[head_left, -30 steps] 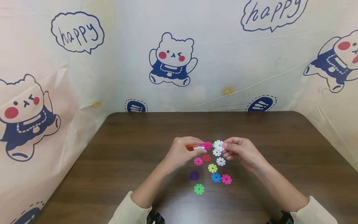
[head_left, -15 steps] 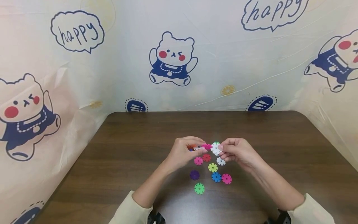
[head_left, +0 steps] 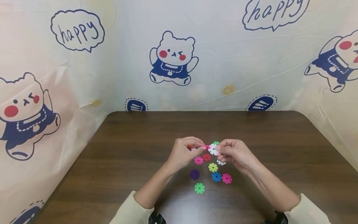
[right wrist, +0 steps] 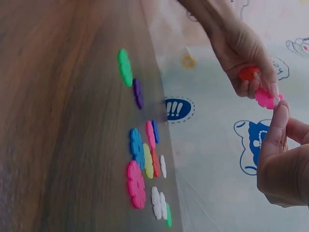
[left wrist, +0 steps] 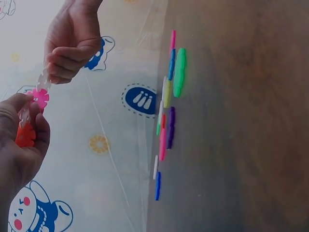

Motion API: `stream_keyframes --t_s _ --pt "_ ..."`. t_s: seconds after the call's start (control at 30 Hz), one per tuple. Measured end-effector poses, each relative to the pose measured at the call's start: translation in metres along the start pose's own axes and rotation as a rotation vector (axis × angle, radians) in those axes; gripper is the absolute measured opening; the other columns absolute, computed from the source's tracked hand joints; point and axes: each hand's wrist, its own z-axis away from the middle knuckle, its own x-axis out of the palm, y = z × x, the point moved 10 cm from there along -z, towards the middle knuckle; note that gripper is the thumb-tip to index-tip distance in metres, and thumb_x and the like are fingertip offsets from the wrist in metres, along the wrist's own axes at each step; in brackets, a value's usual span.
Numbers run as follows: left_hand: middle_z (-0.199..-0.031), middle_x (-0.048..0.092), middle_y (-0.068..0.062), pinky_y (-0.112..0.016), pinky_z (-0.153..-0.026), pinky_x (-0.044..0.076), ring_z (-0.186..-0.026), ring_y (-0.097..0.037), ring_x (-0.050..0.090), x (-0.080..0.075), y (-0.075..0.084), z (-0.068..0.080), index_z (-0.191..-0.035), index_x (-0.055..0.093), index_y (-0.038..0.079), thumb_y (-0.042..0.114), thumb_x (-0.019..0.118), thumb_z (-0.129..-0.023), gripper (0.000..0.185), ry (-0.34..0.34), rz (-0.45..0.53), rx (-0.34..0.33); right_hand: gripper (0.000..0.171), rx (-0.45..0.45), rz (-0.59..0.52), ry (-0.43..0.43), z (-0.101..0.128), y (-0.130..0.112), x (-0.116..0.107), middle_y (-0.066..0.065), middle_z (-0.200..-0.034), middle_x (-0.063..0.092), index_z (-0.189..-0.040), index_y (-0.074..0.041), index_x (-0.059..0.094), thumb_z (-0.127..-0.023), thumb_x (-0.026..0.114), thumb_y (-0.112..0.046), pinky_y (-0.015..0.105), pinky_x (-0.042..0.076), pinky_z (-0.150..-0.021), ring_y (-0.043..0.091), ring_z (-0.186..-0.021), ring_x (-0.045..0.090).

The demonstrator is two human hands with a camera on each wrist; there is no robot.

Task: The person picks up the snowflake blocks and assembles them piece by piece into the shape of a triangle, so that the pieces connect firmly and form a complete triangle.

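My left hand (head_left: 181, 155) pinches a short chain of notched plastic discs: an orange disc (right wrist: 248, 73), a white one between, and a pink disc (left wrist: 40, 98) at the free end. Between thumb and fingers, my right hand (head_left: 239, 154) grips a white notched disc (head_left: 212, 149) by its right side. Its left edge meets the edge of the pink disc, which looks nearly edge-on in the head view. Both hands are raised above the table, as the wrist views show. Fingers partly cover the orange disc and the chain's middle.
Loose discs lie on the brown table (head_left: 126, 161) below: red (head_left: 206, 157), pink (head_left: 198, 160), yellow (head_left: 213, 167), blue (head_left: 216, 177), another pink (head_left: 227, 178), purple (head_left: 194, 174), green (head_left: 199, 188). A white disc (head_left: 221, 162) is partly behind the right fingers. A printed curtain (head_left: 120, 62) surrounds the table's far sides.
My right hand has moved left and slightly down, bringing its white disc against the pink one. The pink disc has turned from face-on to nearly edge-on. My left hand has hardly shifted.
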Motion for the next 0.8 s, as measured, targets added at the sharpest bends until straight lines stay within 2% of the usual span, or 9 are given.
stream_keyframes --t_s 0.13,0.27,0.37,0.47,0.6,0.73,0.8 --pt "-0.086 0.069 -0.004 -0.03 -0.06 0.053 -0.077 -0.013 0.062 0.003 0.0 0.0 -0.081 0.073 0.002 0.005 0.074 -0.08 0.003 -0.051 -0.034 -0.02 0.016 0.022 0.0 -0.029 -0.001 0.005 0.002 0.003 -0.069 0.065 -0.078 -0.005 0.064 -0.091 0.056 0.001 0.019 0.053 -0.059 0.007 -0.058 0.063" --pt "-0.089 0.069 -0.002 -0.028 -0.06 0.054 -0.082 -0.013 0.061 0.005 -0.004 0.002 -0.084 0.074 0.004 0.007 0.073 -0.081 0.004 -0.093 -0.067 -0.078 0.014 0.057 0.002 -0.072 -0.001 0.01 0.004 0.004 -0.07 0.066 -0.08 -0.004 0.064 -0.091 0.057 -0.001 0.019 0.053 -0.06 0.007 -0.058 0.064" --pt "-0.091 0.07 -0.001 -0.028 -0.058 0.053 -0.081 -0.013 0.061 0.005 -0.006 0.002 -0.086 0.075 0.006 0.009 0.073 -0.082 0.006 -0.105 -0.072 -0.1 0.012 0.061 0.008 -0.106 0.0 0.011 0.003 0.004 -0.071 0.066 -0.082 -0.004 0.063 -0.092 0.058 -0.004 0.02 0.053 -0.061 0.008 -0.06 0.064" --pt "-0.09 0.07 -0.001 -0.028 -0.056 0.052 -0.078 -0.014 0.062 0.004 -0.006 0.002 -0.087 0.075 0.006 0.012 0.073 -0.083 0.008 -0.097 -0.073 -0.091 0.01 0.055 0.038 -0.118 -0.001 0.01 -0.001 0.005 -0.073 0.067 -0.085 -0.004 0.063 -0.093 0.058 -0.008 0.021 0.053 -0.062 0.009 -0.06 0.064" --pt "-0.091 0.07 0.0 -0.028 -0.056 0.052 -0.079 -0.012 0.061 -0.002 -0.007 0.002 -0.089 0.075 0.007 0.014 0.075 -0.082 0.01 -0.065 -0.076 -0.104 0.016 0.055 0.154 -0.084 -0.003 0.01 -0.014 0.007 -0.074 0.066 -0.091 0.002 0.063 -0.094 0.059 -0.013 0.023 0.054 -0.062 0.011 -0.06 0.063" --pt "-0.09 0.07 0.0 -0.027 -0.054 0.051 -0.076 -0.014 0.06 -0.005 -0.007 0.002 -0.089 0.075 0.008 0.012 0.075 -0.081 0.009 -0.045 -0.069 -0.107 0.028 0.049 0.33 -0.058 -0.007 0.015 -0.029 0.012 -0.076 0.065 -0.102 0.014 0.058 -0.092 0.061 -0.012 0.028 0.055 -0.062 0.015 -0.062 0.062" --pt "-0.09 0.07 0.0 -0.026 -0.053 0.05 -0.074 -0.015 0.06 -0.005 -0.007 0.001 -0.089 0.075 0.008 0.011 0.075 -0.081 0.008 -0.043 -0.066 -0.111 0.03 0.057 0.418 -0.054 -0.01 0.02 -0.036 0.014 -0.079 0.065 -0.106 0.014 0.058 -0.091 0.062 -0.012 0.032 0.056 -0.063 0.018 -0.064 0.062"
